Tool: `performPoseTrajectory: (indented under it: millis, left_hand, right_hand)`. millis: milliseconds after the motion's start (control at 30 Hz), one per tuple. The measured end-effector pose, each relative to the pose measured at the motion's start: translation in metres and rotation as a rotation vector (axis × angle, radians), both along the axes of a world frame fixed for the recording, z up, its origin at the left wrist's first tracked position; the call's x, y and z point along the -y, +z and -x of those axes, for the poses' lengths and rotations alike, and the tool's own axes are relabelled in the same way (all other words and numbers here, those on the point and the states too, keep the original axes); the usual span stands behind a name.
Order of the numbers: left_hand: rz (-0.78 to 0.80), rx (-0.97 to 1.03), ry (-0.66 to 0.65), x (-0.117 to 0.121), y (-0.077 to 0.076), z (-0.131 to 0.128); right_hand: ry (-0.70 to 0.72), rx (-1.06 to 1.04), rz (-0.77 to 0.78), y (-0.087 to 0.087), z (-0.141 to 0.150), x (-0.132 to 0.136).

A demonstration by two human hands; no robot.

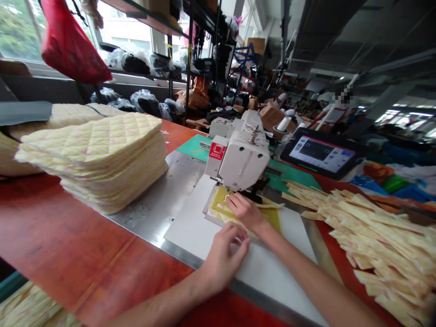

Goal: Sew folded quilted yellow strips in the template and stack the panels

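A yellow template frame [272,219] with quilted fabric [216,213] in it lies on a white plate [190,231] in front of the head of a sewing machine [243,159]. My right hand [245,211] rests on the frame near the needle area, its fingers stretched out and pointing left. A narrow pale fabric strip [272,205] lies beyond that hand. Closer to me, my left hand [226,250] is beside the frame's near edge. Its fingers are curled, with the thumb close to the index fingertip; anything pinched there is hidden.
A tall stack of quilted yellow pieces [109,156] stands on the left. Many cut fabric strips [381,240] are heaped on the right, below a control screen [316,152]. Behind are a thread cone [284,124], shelves with bagged goods, and a person [335,116].
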State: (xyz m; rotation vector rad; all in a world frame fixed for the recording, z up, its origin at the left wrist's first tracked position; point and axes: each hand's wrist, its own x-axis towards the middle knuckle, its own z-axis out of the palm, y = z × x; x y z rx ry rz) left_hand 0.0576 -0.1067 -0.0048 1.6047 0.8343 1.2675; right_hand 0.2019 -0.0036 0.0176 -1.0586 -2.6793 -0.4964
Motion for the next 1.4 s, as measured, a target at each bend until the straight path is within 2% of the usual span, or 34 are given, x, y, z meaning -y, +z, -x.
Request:
performPoseTrajectory:
  millis: [133,300,433,567,667,767,933,1000,1100,1233,1333,1400]
  left_hand:
    - [-0.038,-0.051,-0.006,-0.003,-0.001,0.004]
    - [-0.032,-0.089,-0.071,0.000,0.000,0.006]
    - [-0.040,-0.091,-0.081,-0.001,0.000,0.006]
    - [-0.106,-0.156,-0.052,-0.009,0.004,0.013]
    - [-0.181,-0.331,0.041,-0.023,0.006,0.024]
    - [-0.318,-0.534,0.091,-0.048,0.005,0.035]
    - [-0.607,-0.773,0.016,-0.097,-0.005,0.044]
    - [-0.660,-0.810,-0.024,-0.108,-0.007,0.047]
    - [-0.681,-0.812,-0.021,-0.111,-0.006,0.051]
    - [-0.686,-0.866,0.019,-0.109,-0.003,0.051]
    - [-0.687,-0.881,0.038,-0.107,-0.005,0.048]
    - [-0.686,-0.877,0.049,-0.106,-0.006,0.047]
  right_hand:
    - [0.015,0.006,0.018,-0.006,0.005,-0.007]
    - [-0.048,-0.027,0.073,-0.009,0.003,-0.009]
    - [-0.096,-0.154,0.114,-0.024,0.000,-0.009]
    - [-0.069,-0.384,0.164,-0.041,-0.007,-0.002]
    - [-0.059,-0.516,0.242,-0.045,-0.010,0.004]
    - [-0.065,-0.590,0.292,-0.043,-0.009,0.007]
    - [-0.078,-0.619,0.344,-0.040,-0.010,0.008]
    - [-0.079,-0.632,0.364,-0.040,-0.012,0.008]
    - [-0.093,-0.671,0.405,-0.039,-0.013,0.010]
    - [-0.146,-0.733,0.329,-0.038,-0.015,0.016]
    - [-0.194,-0.643,0.205,-0.038,-0.018,0.022]
    - [-0.220,-0.591,0.175,-0.038,-0.019,0.025]
